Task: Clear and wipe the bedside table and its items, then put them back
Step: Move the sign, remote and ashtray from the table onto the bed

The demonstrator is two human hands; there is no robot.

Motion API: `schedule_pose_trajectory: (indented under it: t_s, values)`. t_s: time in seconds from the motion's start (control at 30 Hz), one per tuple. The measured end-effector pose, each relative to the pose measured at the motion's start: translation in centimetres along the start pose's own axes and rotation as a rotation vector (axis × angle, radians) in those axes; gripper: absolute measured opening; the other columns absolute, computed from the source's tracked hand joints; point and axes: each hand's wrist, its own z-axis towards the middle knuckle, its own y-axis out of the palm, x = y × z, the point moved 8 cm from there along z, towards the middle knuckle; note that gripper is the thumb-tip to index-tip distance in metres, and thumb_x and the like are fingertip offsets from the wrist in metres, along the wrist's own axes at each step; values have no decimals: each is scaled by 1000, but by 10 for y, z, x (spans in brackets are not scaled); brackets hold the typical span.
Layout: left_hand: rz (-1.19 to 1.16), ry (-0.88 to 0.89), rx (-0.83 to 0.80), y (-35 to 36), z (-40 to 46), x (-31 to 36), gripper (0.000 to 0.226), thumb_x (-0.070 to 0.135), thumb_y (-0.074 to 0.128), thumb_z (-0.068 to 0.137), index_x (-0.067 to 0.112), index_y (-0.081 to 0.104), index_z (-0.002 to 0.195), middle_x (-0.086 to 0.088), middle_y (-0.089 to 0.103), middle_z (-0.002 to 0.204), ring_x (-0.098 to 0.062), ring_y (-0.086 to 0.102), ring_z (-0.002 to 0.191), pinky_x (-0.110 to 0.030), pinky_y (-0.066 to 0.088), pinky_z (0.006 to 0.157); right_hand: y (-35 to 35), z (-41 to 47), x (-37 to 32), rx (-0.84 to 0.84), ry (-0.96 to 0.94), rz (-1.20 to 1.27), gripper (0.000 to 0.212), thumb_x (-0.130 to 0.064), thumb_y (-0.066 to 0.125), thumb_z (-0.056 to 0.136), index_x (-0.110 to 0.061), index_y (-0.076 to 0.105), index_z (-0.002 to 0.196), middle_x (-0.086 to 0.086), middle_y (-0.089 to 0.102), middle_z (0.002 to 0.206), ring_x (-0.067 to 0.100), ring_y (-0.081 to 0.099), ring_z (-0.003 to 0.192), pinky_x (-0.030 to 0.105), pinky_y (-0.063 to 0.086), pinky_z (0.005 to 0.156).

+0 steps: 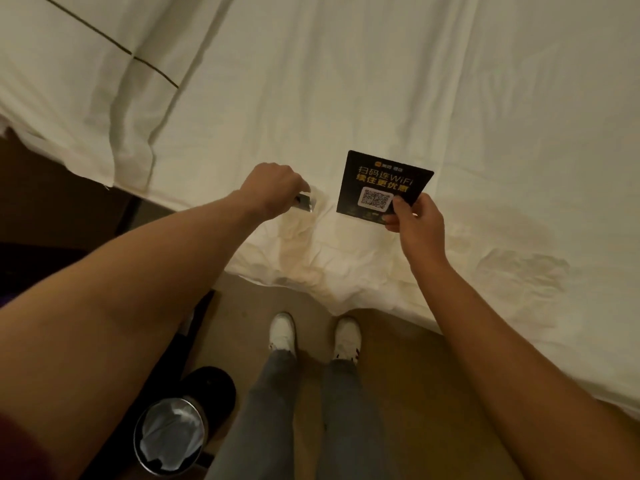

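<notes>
Card (pixel 382 185) pinched by right hand (pixel 414 216) grip (lower corner), above bed (pixel 346 81)

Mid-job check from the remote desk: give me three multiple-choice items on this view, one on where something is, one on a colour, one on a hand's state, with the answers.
1. Where is the bin with the liner?
A. On the bed
B. On the floor, at the person's left
C. In the right hand

2. What colour is the QR card's face?
A. Black
B. Red
C. White

3. What is the left hand doing?
A. Lying flat and open on the sheet
B. Gripping the QR card
C. Holding a small shiny item over the bed's edge

Answers:
1 B: the bin stands on the floor below the left arm.
2 A: the QR card, pinched by the right hand, is black with yellow print.
3 C: the left hand has fingers curled round a small shiny item above the bed; what the item is cannot be told.
</notes>
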Motion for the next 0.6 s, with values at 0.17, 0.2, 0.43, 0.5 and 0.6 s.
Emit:
schedule_pose_trajectory:
  t_s: [0.17, 0.2, 0.43, 0.5, 0.6]
  values:
    - [-9, 22, -3, 14, 10, 2, 32, 24, 63, 98, 36, 69, 128, -3, 74, 112, -30, 70, 96, -36, 55, 80, 3, -3, 10, 13, 39, 38, 10, -24, 59, 103, -19, 64, 109, 6, 74, 111, 24, 75, 93, 39, 63, 79]
    - [-18, 27, 0, 18, 12, 2, 33, 25, 63, 98, 37, 68, 129, -3, 74, 113, -30, 70, 97, -36, 54, 80, 4, -3, 12, 15, 40, 42, 8, -24, 59, 103, -20, 64, 108, 5, 74, 111, 25, 75, 95, 37, 63, 78]
    - [-67, 73, 51, 39, 19, 13, 26, 28, 66, 97, 35, 74, 121, 1, 76, 110, -27, 69, 97, -29, 41, 71, 12, -3, 33, 8, 80, 49, 9, -26, 59, 102, -21, 65, 107, 5, 75, 109, 20, 76, 89, 40, 64, 79]
    - [-99, 71, 58, 45, 17, 14, 22, 28, 68, 96, 35, 76, 116, 1, 76, 108, -26, 70, 96, -28, 40, 70, 17, -5, 37, -2, 89, 59, 8, -26, 60, 101, -22, 65, 106, 4, 75, 109, 19, 76, 90, 39, 64, 78]
    - [-115, 67, 60, 49, 15, 14, 22, 26, 69, 95, 34, 77, 115, 0, 77, 106, -27, 70, 94, -29, 43, 69, 20, -7, 41, -16, 92, 47, 9, -25, 60, 101, -21, 65, 107, 3, 75, 109, 18, 76, 93, 38, 64, 78]
